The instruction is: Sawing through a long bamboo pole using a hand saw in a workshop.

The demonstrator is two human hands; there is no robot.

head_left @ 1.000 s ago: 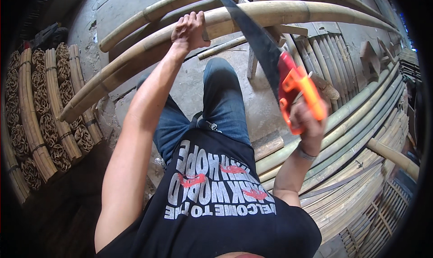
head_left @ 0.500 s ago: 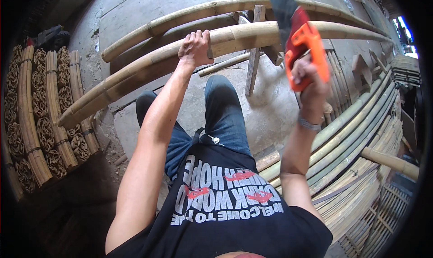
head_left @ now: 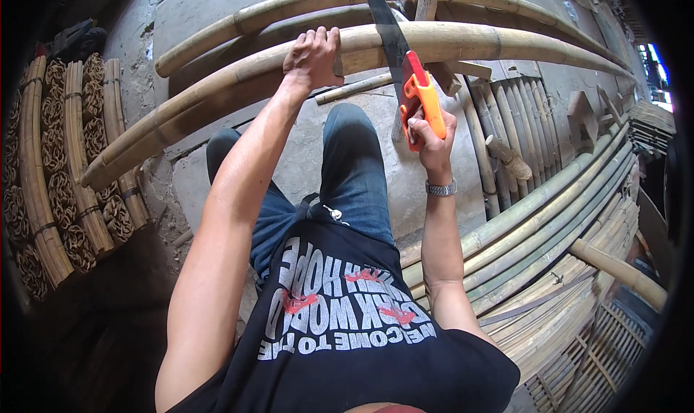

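My left hand [head_left: 313, 57] is wrapped over the top of a long, thick bamboo pole [head_left: 463, 41] that runs across in front of my knees. In my right hand [head_left: 436, 144] is the orange and red handle of a handsaw [head_left: 431, 104]. The dark saw blade [head_left: 392, 41] crosses the pole a short way right of my left hand, pointing away from me. Whether its teeth touch the bamboo cannot be made out. A second bamboo pole [head_left: 282, 10] lies behind the first, roughly alongside it. A wooden post [head_left: 426, 7] stands between the two poles.
Strapped bamboo bundles [head_left: 43, 196] are stacked at the left. On the right lie several long greenish bamboo poles [head_left: 517, 218], split bamboo strips [head_left: 557, 308] and a slatted bamboo panel [head_left: 596, 362]. A short bamboo piece [head_left: 508, 158] lies near my right hand.
My right hand has brought the saw leftward, so its blade now crosses the pole closer to my left hand. My left hand keeps its hold on the pole. The view has shifted slightly.
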